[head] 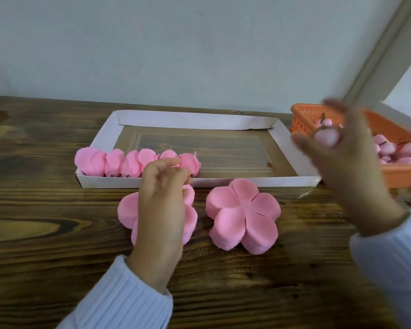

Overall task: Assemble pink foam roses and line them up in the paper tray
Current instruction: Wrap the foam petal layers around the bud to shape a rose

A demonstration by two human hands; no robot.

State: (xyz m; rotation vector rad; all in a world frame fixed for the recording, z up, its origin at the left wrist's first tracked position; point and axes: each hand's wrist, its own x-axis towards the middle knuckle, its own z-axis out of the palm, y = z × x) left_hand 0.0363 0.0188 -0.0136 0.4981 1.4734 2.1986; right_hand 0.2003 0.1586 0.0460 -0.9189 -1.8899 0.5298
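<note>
Pink foam everywhere on this dark wooden table point(57, 233)! Six finished roses point(128, 162) stand shoulder to shoulder along the near wall of the paper tray point(199, 119), packed from its nine o'clock end toward the middle. The run toward three o'clock is open for more.

Just below the tray, at six o'clock from it, sit two stacks of five-lobed petal sheets. The right petal stack point(243, 214) lies in plain sight, and the left petal stack point(126, 210) is half hidden under the left hand point(161, 203). By my reading they are parked there so a sheet is within easy reach for each new flower.

That left hand hovers over its stack with fingers curled, the tips bunched at the tray's front wall right beside the last rose in the row. Are they nipping its stem or just touching it? The fingers cover the spot, so I cannot tell.

Over at two o'clock, the right hand point(342, 167) is lifted above the table, blurred with motion. Between thumb and fingertips it pinches a small pink bud point(326, 138), the other fingers fanned loosely. Behind it, at three o'clock, the orange basket point(301, 119) holds a heap of the same buds. It looks like that is the supply, and this bud is the core for the next rose.
</note>
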